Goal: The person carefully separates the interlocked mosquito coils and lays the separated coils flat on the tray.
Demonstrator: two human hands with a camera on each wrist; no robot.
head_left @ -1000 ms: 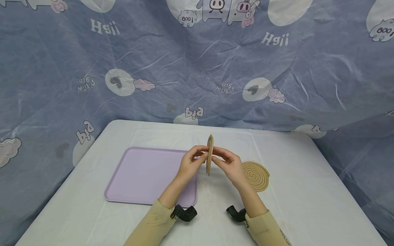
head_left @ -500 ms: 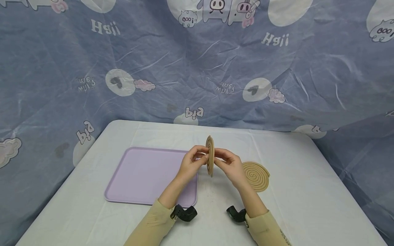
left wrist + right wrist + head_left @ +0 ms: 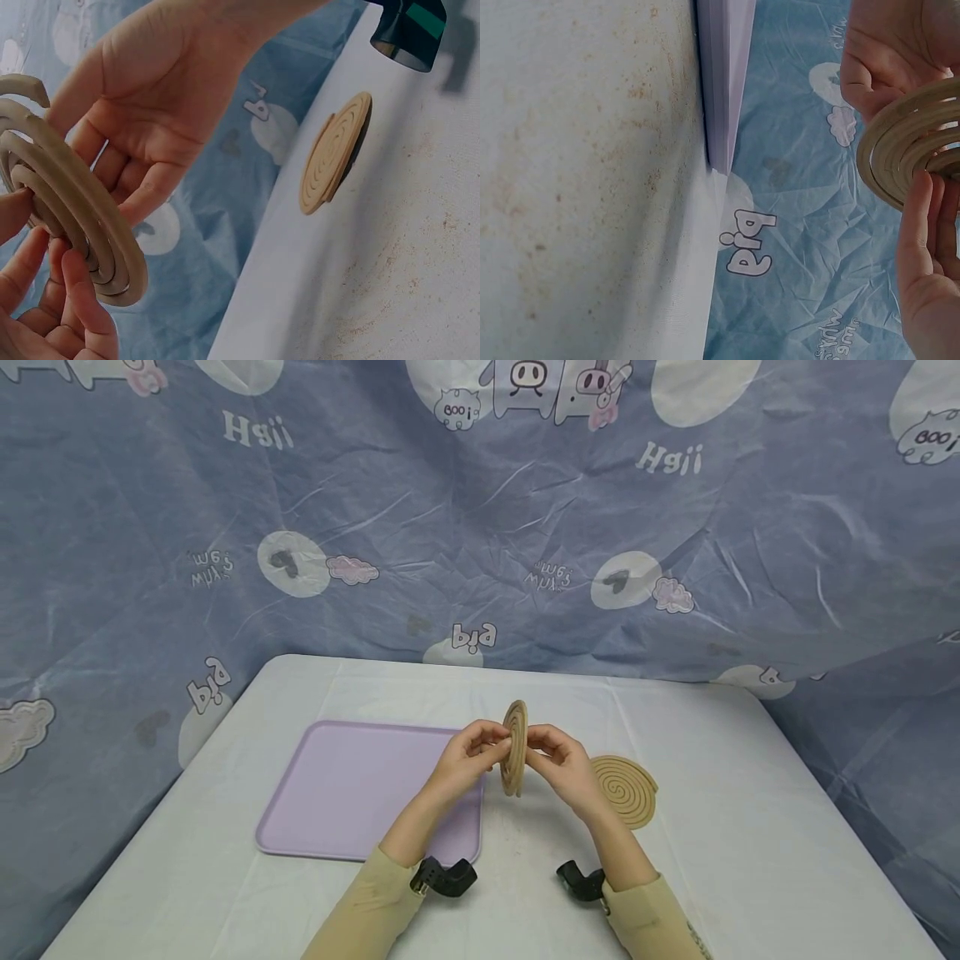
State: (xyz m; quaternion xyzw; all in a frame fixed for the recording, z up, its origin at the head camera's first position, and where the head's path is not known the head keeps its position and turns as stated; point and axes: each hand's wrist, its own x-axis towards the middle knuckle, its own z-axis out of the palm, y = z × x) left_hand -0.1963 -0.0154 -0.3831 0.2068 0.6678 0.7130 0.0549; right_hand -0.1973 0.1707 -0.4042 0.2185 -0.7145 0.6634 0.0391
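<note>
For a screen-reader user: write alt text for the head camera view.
Two hands, left hand and right hand, hold a tan spiral coil upright on edge between their fingertips above a white table. A second coil lies flat to the right, a lilac tray to the left, a blue cartoon-print cloth behind.

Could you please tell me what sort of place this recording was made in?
Probably a makeshift recording setup, not a lived-in room: a table under a white cover, a cartoon-printed blue sheet hung as backdrop, and only a lilac tray and spiral coils laid out.
</note>
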